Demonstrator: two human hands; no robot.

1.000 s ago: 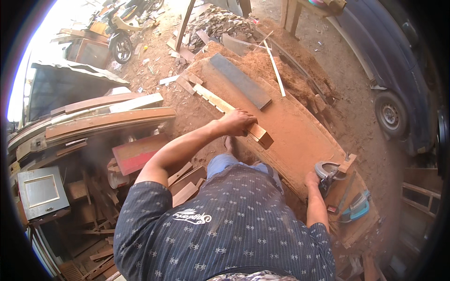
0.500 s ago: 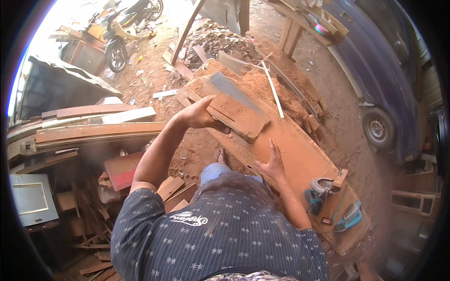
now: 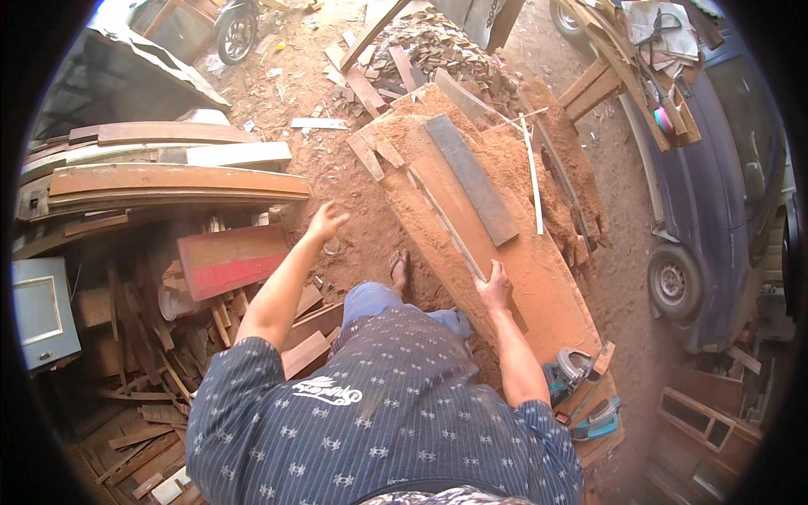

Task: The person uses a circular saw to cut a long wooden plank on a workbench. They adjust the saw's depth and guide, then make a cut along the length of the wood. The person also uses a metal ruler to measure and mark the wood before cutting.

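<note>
My right hand (image 3: 494, 289) is closed around the near end of a long, narrow wooden strip (image 3: 446, 223), which slants away over a sawdust-covered board (image 3: 551, 299). To the right of the strip, a dark grey plank (image 3: 473, 181) with a brown near end lies lengthwise. My left hand (image 3: 326, 223) hovers apart from the work, left of the board, with its fingers spread and nothing in them. Close to my right forearm, at the board's near end, sit a circular saw (image 3: 575, 368) and a teal-and-grey power tool (image 3: 598, 419).
Stacked planks (image 3: 177, 178) and a red-edged panel (image 3: 231, 261) are on the left. A thin pale stick (image 3: 533, 172) lies on sawdust along the far right edge. Wood offcuts (image 3: 438, 50) are heaped beyond. A dark blue vehicle (image 3: 707, 194) stands at the right.
My left hand has let go of the wooden piece and drawn back leftward. My right hand, open before, is now closed on the strip. The grey plank now lies at a different angle.
</note>
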